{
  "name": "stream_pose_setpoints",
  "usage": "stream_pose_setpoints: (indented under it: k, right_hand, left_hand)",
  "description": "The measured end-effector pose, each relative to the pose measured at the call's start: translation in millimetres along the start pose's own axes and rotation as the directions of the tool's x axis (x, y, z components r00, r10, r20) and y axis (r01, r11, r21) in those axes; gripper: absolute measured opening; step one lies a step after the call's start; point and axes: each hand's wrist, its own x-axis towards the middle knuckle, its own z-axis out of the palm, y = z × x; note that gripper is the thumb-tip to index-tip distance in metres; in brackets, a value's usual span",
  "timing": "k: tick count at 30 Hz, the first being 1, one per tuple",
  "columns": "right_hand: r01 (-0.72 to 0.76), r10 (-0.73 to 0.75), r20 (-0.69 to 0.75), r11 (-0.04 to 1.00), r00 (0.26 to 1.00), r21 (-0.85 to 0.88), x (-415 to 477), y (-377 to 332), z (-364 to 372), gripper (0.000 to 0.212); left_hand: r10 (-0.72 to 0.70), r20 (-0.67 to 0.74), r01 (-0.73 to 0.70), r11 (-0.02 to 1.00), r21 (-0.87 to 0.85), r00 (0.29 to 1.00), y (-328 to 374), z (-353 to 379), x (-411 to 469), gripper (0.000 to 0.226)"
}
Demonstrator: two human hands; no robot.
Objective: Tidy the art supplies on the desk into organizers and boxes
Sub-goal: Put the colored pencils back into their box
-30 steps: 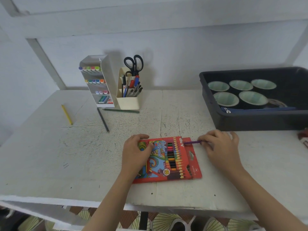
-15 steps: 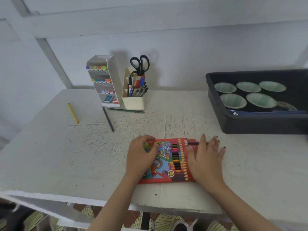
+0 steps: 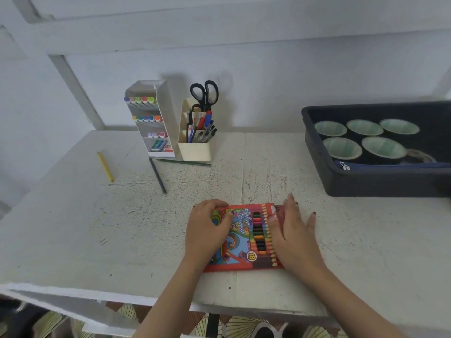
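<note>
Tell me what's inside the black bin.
Five green-lined cups and a blue pouch along the black bin's near wall. That wall hides the floor beneath.

Pencil box: red, flat, closed, in front and right of the organizer.
Yellow pencil: loose, left of organizer.
Grey pencil: just in front.
Green pencil: along its base.

left hand grips pencil box | right hand flat on it
</note>
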Motion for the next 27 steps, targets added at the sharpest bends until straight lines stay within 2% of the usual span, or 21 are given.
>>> stream_pose_setpoints:
  k: [4,7,9,12,14,16,18,20,23,27]
  right_hand:
    - [0.038,-0.04,0.056,0.999,0.998,0.035,-2,-3,0,0.073]
    - [0.032,-0.035,0.096,0.999,0.995,0.04,1,-2,-4,0.08]
    - [0.058,-0.058,0.078,0.998,0.995,0.0,3,-4,-7,0.081]
    - [0.079,-0.078,0.023,0.995,0.997,-0.055,4,-10,-6,0.07]
    - [0.101,-0.1,0.018,0.992,0.995,-0.073,5,-16,-4,0.069]
    - [0.142,-0.14,0.028,0.987,0.99,-0.08,6,-22,-2,0.075]
    - [0.168,-0.166,0.03,0.982,0.986,-0.088,7,-28,2,0.076]
    - [0.177,-0.175,0.026,0.981,0.984,-0.08,6,-31,7,0.069]
    - [0.194,-0.192,0.026,0.978,0.981,-0.075,1,-33,13,0.057]
    - [0.215,-0.215,0.02,0.969,0.977,-0.12,-1,-37,16,0.051]
  left_hand:
    - [-0.001,-0.008,0.001,1.0,0.001,1.0,-2,0,0,0.017]
    - [0.001,0.0,-0.001,0.999,-0.033,1.0,-1,0,0,0.016]
    - [-0.033,-0.009,0.032,0.994,-0.107,0.999,-1,-2,1,0.014]
    - [-0.138,-0.007,0.131,0.953,-0.275,0.99,-2,-11,4,0.015]
    - [-0.149,-0.032,0.135,0.951,-0.278,0.988,-6,-18,10,0.018]
    - [-0.13,-0.092,0.111,0.975,-0.194,0.987,-14,-30,20,0.014]
    - [-0.069,-0.185,0.069,0.998,-0.008,0.98,-26,-45,35,0.011]
    - [-0.002,-0.273,0.058,0.979,0.196,0.962,-38,-60,52,0.011]
    - [-0.096,-0.314,0.194,0.935,0.298,0.944,-52,-74,74,0.011]
    - [-0.225,-0.234,0.306,0.859,0.41,0.946,-66,-80,94,0.025]
